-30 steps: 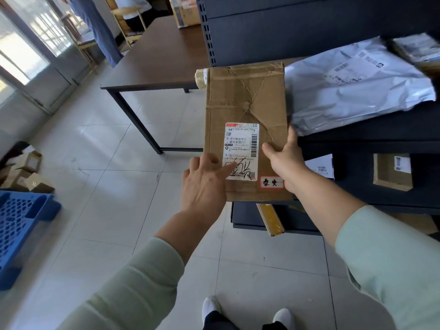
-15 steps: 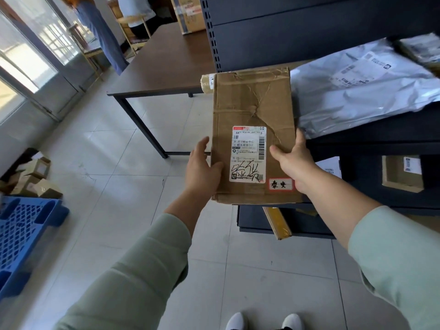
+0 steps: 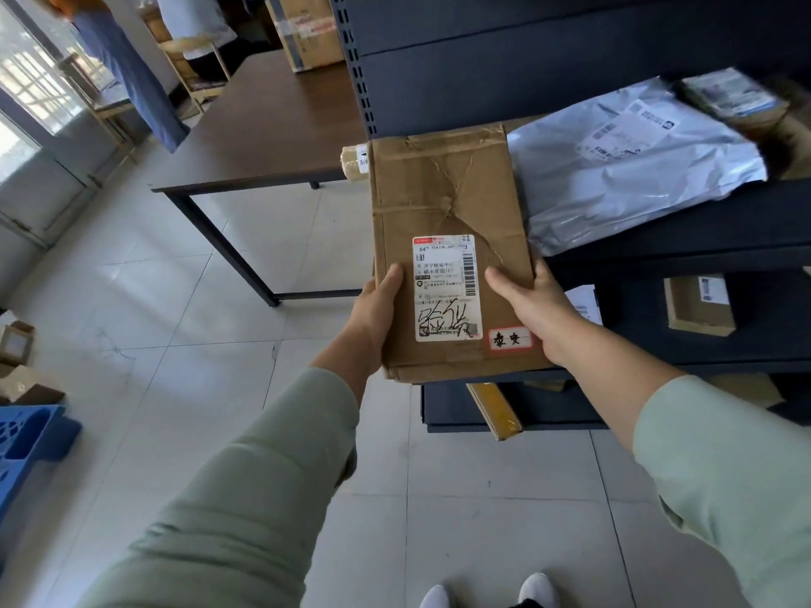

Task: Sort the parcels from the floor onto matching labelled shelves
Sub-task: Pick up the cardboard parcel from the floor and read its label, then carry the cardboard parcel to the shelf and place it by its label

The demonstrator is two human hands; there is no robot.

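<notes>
A flat brown cardboard parcel (image 3: 443,204) with a white shipping label and a small red-edged sticker is held at the left end of a dark shelf (image 3: 684,239). Its far end looks to rest on the shelf while its near end sticks out over the floor. My left hand (image 3: 373,318) grips its lower left edge. My right hand (image 3: 533,307) holds its lower right side, thumb on top. A grey plastic mailer (image 3: 623,168) lies on the same shelf just right of the parcel.
A brown table (image 3: 263,125) stands left of the shelving. Lower shelves hold a small cardboard box (image 3: 697,307) and a yellow packet (image 3: 496,410). Small boxes (image 3: 17,357) and a blue pallet (image 3: 26,436) lie on the floor at left. People stand at the back left.
My left hand moved from the parcel's face, where a finger touched the label, to its left edge and now grips it. The parcel has stayed at the shelf's left end.
</notes>
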